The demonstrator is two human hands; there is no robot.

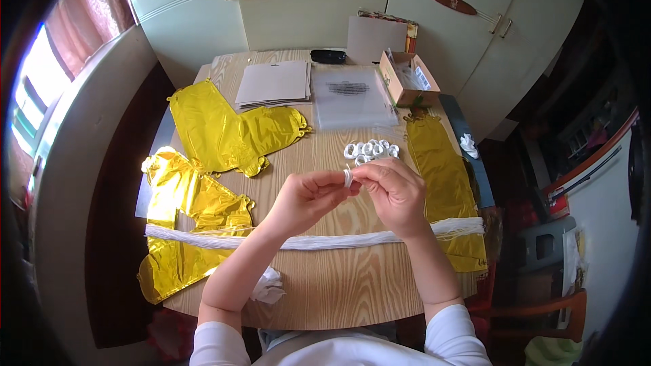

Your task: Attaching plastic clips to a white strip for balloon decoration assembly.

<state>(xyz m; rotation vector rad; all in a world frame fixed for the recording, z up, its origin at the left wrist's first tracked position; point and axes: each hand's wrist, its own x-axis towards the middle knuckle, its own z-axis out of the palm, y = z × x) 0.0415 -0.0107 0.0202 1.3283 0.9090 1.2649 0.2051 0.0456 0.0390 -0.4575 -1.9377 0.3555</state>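
Above the middle of the table, my left hand (308,198) and my right hand (395,193) meet at the fingertips. Between them they pinch a small white coil (348,177), standing on edge. It looks like wound ribbon or cord; which, I cannot tell. Just beyond my fingers lies a pile of similar white coils (369,150), partly covered by my right hand. A long bundle of white strings (339,241) stretches across the table beneath my forearms.
Gold foil balloons lie flat at the left (224,129), front left (196,196) and right (444,183). Farther back are grey cards (274,83), clear plastic bags (352,105), a black case (328,57) and an open cardboard box (408,95). Crumpled white material (269,286) sits near my left forearm.
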